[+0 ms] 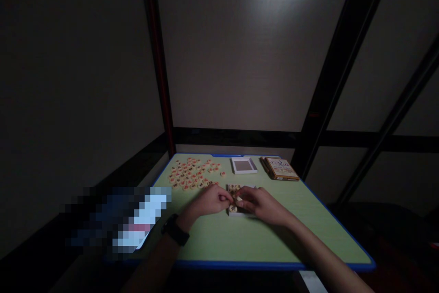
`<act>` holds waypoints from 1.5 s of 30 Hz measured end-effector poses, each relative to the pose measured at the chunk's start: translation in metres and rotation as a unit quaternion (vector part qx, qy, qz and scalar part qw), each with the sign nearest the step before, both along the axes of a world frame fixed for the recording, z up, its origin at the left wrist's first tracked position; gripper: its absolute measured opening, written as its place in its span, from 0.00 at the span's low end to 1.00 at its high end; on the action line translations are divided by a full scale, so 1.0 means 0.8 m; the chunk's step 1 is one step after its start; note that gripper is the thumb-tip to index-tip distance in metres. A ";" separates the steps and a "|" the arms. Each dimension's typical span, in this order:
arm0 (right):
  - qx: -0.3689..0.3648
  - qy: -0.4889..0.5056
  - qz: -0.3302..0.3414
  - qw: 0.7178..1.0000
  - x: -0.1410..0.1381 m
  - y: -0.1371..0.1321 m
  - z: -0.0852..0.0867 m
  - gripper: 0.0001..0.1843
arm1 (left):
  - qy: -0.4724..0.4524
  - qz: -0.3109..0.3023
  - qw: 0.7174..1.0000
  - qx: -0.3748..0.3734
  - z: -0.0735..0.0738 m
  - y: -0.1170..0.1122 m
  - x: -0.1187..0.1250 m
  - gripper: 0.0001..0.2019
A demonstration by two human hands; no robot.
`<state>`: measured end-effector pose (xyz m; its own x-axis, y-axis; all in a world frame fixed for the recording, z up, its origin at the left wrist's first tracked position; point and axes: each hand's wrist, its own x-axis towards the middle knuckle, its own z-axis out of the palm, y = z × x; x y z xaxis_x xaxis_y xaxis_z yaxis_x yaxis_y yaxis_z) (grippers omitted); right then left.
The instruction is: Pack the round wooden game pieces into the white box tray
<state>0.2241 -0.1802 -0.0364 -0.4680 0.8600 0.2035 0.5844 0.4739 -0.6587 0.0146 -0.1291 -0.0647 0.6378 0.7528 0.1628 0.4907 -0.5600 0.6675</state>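
Observation:
A small white open box [233, 214] lies on the green table, with several round Chinese chess pieces [233, 209] along its left side. My right hand [264, 204] reaches over the box from the right, thumb and fingers closed around a pale chess piece [239, 199]. At the box's left edge, my left hand [211, 199] is curled, its fingertips meeting beside the right hand's. Whatever those left fingers hold is too small and dark to make out. Many loose pieces [190, 174] with red or black characters are spread to the left, beyond my left hand.
A white box lid or tray [244, 165] sits near the far side of the table [267, 247]. To its right is a flat printed box [280, 168]. A pixelated bright screen [147, 220] stands at the left edge. Walls rise behind and on the left.

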 end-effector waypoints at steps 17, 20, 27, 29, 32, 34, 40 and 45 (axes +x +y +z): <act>-0.004 0.021 -0.002 1.000 -0.004 0.000 -0.005 0.09 | 0.022 -0.014 1.000 -0.012 0.004 -0.003 -0.003 0.17; 0.016 -0.005 -0.030 0.999 -0.002 0.001 -0.005 0.11 | 0.032 -0.025 0.999 -0.028 0.009 -0.008 -0.003 0.18; 0.032 -0.026 -0.024 0.999 -0.005 0.003 -0.011 0.09 | -0.005 -0.020 0.999 -0.034 0.013 -0.006 -0.005 0.17; 0.034 -0.037 -0.016 0.999 -0.010 0.004 -0.014 0.08 | -0.040 0.005 0.999 -0.024 0.012 -0.003 -0.007 0.16; 0.042 -0.075 -0.018 0.996 -0.018 0.006 -0.017 0.10 | -0.042 0.045 0.998 -0.011 0.011 -0.001 -0.008 0.12; 0.051 -0.099 -0.020 0.994 -0.020 0.006 -0.017 0.11 | -0.020 0.053 0.998 -0.004 0.011 -0.001 -0.008 0.10; 0.079 -0.150 -0.025 0.985 -0.017 -0.001 -0.016 0.14 | 0.057 0.036 0.998 0.005 0.011 -0.006 -0.006 0.09; 0.096 -0.168 -0.017 0.981 -0.019 -0.004 -0.017 0.15 | 0.090 0.024 0.996 -0.004 0.017 -0.011 -0.003 0.11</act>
